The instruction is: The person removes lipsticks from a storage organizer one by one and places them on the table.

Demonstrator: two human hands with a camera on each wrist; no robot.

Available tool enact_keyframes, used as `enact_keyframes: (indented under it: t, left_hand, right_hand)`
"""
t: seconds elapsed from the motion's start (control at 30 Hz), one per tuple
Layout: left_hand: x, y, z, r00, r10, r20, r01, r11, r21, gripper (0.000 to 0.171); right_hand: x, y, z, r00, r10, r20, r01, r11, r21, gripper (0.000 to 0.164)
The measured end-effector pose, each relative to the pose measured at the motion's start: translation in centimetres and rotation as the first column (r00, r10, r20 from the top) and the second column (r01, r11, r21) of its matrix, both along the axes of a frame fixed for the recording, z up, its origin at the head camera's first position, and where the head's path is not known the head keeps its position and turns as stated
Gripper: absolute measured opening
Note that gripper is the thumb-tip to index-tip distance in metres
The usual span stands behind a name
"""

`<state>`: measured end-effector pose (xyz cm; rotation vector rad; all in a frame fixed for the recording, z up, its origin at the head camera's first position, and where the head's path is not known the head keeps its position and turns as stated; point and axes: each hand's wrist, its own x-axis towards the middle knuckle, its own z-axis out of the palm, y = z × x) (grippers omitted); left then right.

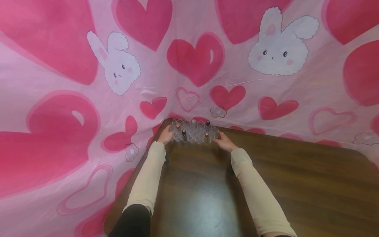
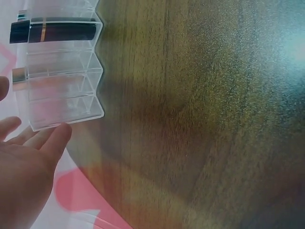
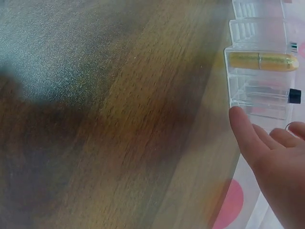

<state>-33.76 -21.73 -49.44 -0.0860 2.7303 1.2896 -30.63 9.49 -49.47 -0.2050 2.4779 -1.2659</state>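
A clear plastic lipstick organizer [image 1: 193, 133] with zigzag compartments stands at the far corner of the table. My left hand [image 1: 166, 135] touches its left end, fingers mostly straight against the side wall in the left wrist view. At the opposite end is my right hand [image 1: 225, 142], its thumb and loosely bent fingers at the side wall. Several lipsticks stand in the organizer. One is a black lipstick [image 2: 62, 31] with a gold band; another is a gold glittery lipstick [image 3: 262, 62]. A black cap [image 3: 295, 96] sticks out near the right end. Whether the organizer is lifted cannot be told.
The brown wooden table [image 1: 296, 184] has rounded corners and reflects a bright light. Behind it and along its left side hangs a pink cloth [image 1: 195, 19] with hearts and rabbit faces, close to the table's edge.
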Motion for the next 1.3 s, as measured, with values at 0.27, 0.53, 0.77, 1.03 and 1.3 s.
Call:
enact_keyframes:
  t: [0.27, 0.53, 0.77, 1.03, 1.3]
  left_hand:
    - [0.2, 0.1, 0.0, 1.000, 0.007, -0.013, -0.007, 1.000, -0.006, 0.061]
    - [0.2, 0.3, -0.2, 0.999, -0.005, -0.033, 0.004, 0.999, -0.052, 0.060]
    - [0.4, 0.4, 0.0, 0.999, -0.009, -0.053, 0.005, 0.998, -0.069, 0.060]
    - [0.8, 0.4, 0.0, 0.997, 0.030, -0.068, -0.035, 0.998, -0.060, 0.057]
    - [0.1, 0.3, -0.7, 0.994, 0.049, -0.100, -0.054, 0.997, -0.049, 0.057]
  right_hand:
    - [0.3, -0.3, -0.1, 0.961, 0.147, -0.235, -0.081, 0.959, 0.270, 0.067]
    - [0.7, -0.7, -0.4, 0.954, 0.239, -0.183, -0.138, 0.888, 0.438, 0.071]
    - [0.7, -0.9, 0.1, 0.955, 0.250, -0.158, -0.155, 0.878, 0.454, 0.072]
    - [0.4, -1.1, 0.3, 0.954, 0.273, -0.123, -0.180, 0.851, 0.494, 0.074]
    - [0.2, -1.0, 0.1, 0.955, 0.269, -0.128, -0.172, 0.850, 0.498, 0.073]
